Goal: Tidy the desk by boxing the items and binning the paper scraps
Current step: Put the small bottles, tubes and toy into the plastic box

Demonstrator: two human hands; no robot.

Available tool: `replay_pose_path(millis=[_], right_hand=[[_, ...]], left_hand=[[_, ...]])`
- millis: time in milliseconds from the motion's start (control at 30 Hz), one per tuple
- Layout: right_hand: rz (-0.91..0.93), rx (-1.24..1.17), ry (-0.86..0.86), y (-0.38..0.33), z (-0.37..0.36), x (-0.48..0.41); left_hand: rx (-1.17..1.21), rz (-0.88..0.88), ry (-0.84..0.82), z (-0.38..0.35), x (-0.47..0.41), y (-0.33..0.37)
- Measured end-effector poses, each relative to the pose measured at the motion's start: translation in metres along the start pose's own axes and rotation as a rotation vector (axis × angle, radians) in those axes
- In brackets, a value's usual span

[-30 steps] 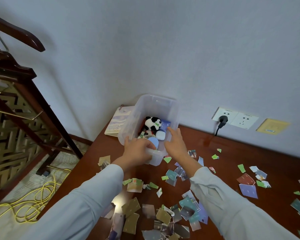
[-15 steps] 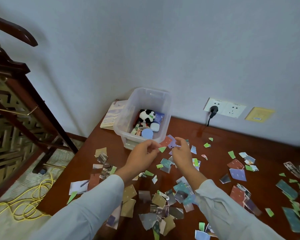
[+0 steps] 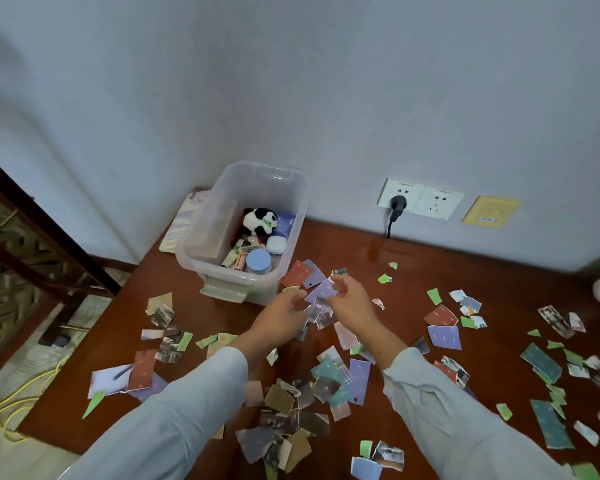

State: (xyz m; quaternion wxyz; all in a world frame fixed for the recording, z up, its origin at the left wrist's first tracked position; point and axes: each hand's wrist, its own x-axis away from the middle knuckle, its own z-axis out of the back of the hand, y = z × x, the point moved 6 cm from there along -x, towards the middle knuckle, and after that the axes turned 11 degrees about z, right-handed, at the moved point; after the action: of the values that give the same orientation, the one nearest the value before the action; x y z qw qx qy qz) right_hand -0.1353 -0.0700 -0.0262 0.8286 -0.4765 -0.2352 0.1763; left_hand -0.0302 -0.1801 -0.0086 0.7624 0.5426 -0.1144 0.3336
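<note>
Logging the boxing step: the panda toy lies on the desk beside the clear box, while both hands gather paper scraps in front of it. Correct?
Not quite. The head view shows the panda toy inside the clear box, among other small items, not on the desk. The rest holds: the left hand and right hand both gather paper scraps in front of the box.

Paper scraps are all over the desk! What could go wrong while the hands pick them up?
The left hand and right hand pinch a loose bunch of paper scraps; some might slip out. A green scrap lies near the edge of the desk; the left sleeve could sweep it off. The open box is close, so scraps might drop in by mistake.
</note>
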Motion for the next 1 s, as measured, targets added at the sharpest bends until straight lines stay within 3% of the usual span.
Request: replay_pose_path(millis=[267, 533, 700, 867, 1000], right_hand=[[0.03, 0.164, -0.265, 0.018, 0.001, -0.05], [0.134, 0.588, -0.478, 0.028, -0.031, -0.096], [0.176, 0.754, -0.62, 0.037, -0.041, -0.092], [0.26, 0.859, -0.645, 0.046, -0.037, -0.076], [0.268, 0.86, -0.623, 0.045, -0.032, -0.061]], left_hand=[[-0.051, 0.039, 0.021, -0.021, -0.054, 0.003], [-0.475, 0.163, 0.061, -0.026, -0.107, -0.016], [-0.69, 0.136, 0.001, -0.039, -0.112, -0.026], [-0.782, 0.086, -0.02, -0.052, -0.095, -0.036], [-0.725, 0.049, 0.041, -0.055, -0.082, -0.035]])
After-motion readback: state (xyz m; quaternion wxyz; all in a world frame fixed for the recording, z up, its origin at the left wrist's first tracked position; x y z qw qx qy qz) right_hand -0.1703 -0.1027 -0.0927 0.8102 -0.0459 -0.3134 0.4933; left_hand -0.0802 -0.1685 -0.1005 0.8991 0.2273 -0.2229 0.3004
